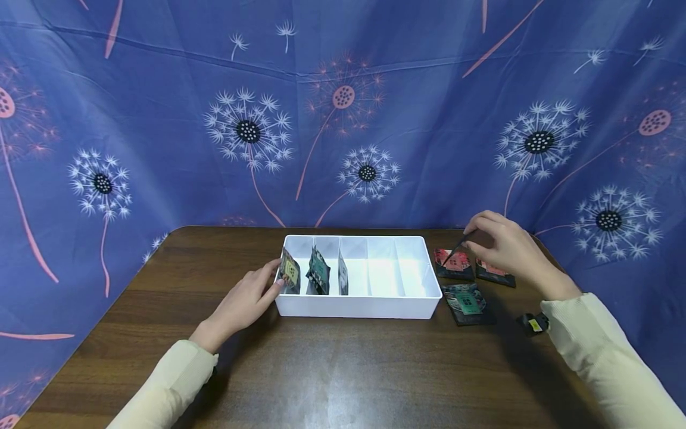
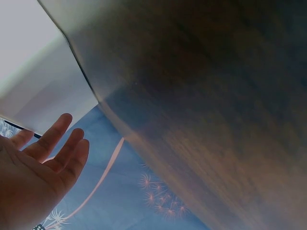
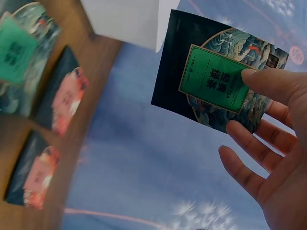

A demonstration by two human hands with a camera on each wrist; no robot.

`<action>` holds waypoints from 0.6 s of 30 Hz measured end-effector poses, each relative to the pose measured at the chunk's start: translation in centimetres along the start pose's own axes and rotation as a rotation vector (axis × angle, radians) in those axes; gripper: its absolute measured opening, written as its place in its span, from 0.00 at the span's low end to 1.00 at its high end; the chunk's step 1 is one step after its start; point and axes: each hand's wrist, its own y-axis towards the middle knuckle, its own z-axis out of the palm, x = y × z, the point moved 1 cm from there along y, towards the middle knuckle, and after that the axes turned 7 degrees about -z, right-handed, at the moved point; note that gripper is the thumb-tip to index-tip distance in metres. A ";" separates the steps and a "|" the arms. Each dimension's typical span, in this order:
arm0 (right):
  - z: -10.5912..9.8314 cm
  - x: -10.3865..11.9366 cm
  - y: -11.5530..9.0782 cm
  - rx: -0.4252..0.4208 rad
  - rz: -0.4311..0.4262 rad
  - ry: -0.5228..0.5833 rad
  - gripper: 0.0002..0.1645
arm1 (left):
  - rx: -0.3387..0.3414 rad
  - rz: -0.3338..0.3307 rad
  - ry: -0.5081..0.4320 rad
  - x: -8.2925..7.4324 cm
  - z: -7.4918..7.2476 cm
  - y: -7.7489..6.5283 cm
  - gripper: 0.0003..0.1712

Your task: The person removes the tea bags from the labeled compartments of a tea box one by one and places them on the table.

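Observation:
My right hand point(image 1: 501, 241) is raised above the right side of the table, pinching a dark tea sachet point(image 3: 211, 79) between thumb and fingers. The right wrist view shows its green label marked as tea. At the left end of a white divided box point(image 1: 356, 307), my left hand point(image 1: 238, 301) touches the wall with fingers extended; the left wrist view point(image 2: 53, 163) shows those fingers loosely spread. Inside the box, a yellow-labelled sachet point(image 1: 290, 272), a green-labelled sachet point(image 1: 319, 271) and a pale-labelled sachet point(image 1: 343, 274) stand in the left compartments.
Right of the box lie a red-labelled sachet point(image 1: 454, 263), another red-labelled sachet point(image 1: 494, 273) and a green-labelled sachet point(image 1: 468, 304). A small black item with a yellow mark point(image 1: 534, 324) sits near the right sleeve. Blue dandelion cloth point(image 1: 343, 131) hangs behind the wooden table point(image 1: 343, 369).

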 end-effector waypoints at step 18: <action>0.8 -3.7 -4.5 0.101 0.120 -0.097 0.09 | 0.009 -0.004 -0.014 0.0 0.0 0.1 0.32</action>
